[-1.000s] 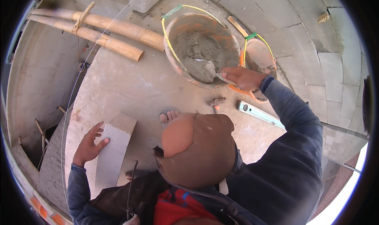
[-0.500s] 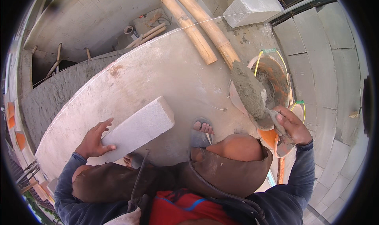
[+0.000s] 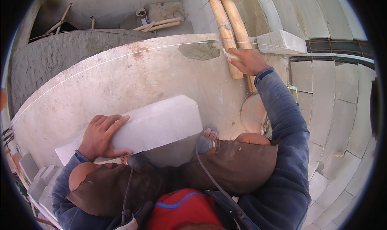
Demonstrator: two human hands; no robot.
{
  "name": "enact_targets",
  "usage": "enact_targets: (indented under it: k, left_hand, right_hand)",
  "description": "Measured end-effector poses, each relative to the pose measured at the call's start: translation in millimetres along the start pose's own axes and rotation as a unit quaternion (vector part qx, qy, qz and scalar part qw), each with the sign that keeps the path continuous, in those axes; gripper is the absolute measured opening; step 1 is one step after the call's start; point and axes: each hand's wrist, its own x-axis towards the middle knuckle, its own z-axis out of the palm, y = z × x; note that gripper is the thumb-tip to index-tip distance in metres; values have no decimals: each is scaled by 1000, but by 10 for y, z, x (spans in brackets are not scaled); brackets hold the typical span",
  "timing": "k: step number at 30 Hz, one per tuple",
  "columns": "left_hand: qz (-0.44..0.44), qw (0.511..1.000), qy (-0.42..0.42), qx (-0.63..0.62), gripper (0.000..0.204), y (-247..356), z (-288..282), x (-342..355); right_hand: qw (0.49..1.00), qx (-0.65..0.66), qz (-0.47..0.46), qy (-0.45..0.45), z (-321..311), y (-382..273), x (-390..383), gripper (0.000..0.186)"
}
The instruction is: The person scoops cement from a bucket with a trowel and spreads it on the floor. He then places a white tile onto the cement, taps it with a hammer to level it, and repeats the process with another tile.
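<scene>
My left hand (image 3: 105, 135) grips a long white lightweight concrete block (image 3: 165, 125), fingers over its top and thumb along the near side. The block lies aslant in front of my knees. My right hand (image 3: 246, 61) is stretched far forward, closed around the pale handle of a trowel (image 3: 226, 54). Just left of it a wet grey mortar patch (image 3: 199, 51) shows at the far edge of the pale concrete surface (image 3: 133, 81). I cannot tell the trowel's blade from the mortar. My right forearm hides most of the mortar bucket (image 3: 254, 113).
Two bamboo poles (image 3: 224, 24) lie beside my right hand. A taut white string (image 3: 161, 47) runs along the curved far edge. Another white block (image 3: 281, 42) sits at the back right, near a grey block wall (image 3: 336, 97). Beyond the edge is a lower area with a small bucket (image 3: 141, 13).
My right hand has carried the mortar-loaded trowel from the bucket forward to the far edge, where mortar now shows. My left hand has closed on the block, which has shifted and turned slightly.
</scene>
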Motion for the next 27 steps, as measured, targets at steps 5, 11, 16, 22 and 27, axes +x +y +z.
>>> enact_targets:
  k: [5, 11, 16, 22, 27]
  left_hand:
    - [-4, 1000, -3, -9, 101, -27, -15, 20]
    - [-4, 1000, -14, -12, 98, -30, -47, 59]
    - [-10, 999, -37, -13, 99, -29, -40, 71]
    - [1, 999, -36, -6, 100, -4, -27, 110]
    - [2, 1000, -25, -3, 97, 13, -11, 107]
  right_hand:
    - [987, -150, 17, 52, 395, 321, 355, 40]
    - [989, -74, 108, 76, 438, 349, 260, 43]
    - [957, 225, 172, 59, 402, -103, -47, 46]
    - [960, 187, 210, -5, 955, -830, -478, 37]
    - [966, 110, 232, -36, 941, -727, -233, 36]
